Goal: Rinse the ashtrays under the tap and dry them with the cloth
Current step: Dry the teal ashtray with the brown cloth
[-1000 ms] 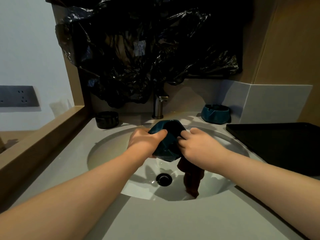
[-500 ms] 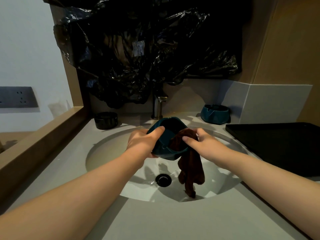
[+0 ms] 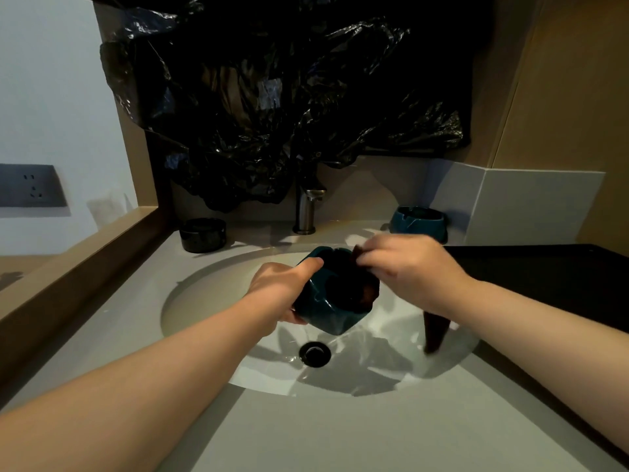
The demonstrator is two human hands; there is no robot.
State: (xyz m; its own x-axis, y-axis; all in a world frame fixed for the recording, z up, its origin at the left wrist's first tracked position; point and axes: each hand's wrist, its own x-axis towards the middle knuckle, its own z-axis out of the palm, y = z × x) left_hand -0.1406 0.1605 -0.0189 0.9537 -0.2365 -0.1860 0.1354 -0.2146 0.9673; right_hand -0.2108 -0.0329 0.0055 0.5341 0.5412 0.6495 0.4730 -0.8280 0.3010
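A bathroom washstand. At the centre of the frame an oval white basin (image 3: 204, 294) with a dark drain (image 3: 315, 353) is sunk into a pale surface (image 3: 306, 434). A metal tap (image 3: 305, 211) stands behind it, a pale splashback (image 3: 531, 206) runs at right, and a wall socket (image 3: 30, 185) sits far left.

Held ashtray (image 3: 335, 315) gripped over basin (image 3: 204, 301): left hand (image 3: 282, 294) on its left side, right hand (image 3: 408, 270) on its right, pinching cloth (image 3: 366, 294) that lies in its bowl. Drain (image 3: 315, 353) below grip. Tap (image 3: 306, 211) behind grip. Second ashtray (image 3: 203, 234) behind-left, third ashtray (image 3: 418, 222) behind-right, both on counter (image 3: 306, 434). Tray (image 3: 544, 284) right of grip.
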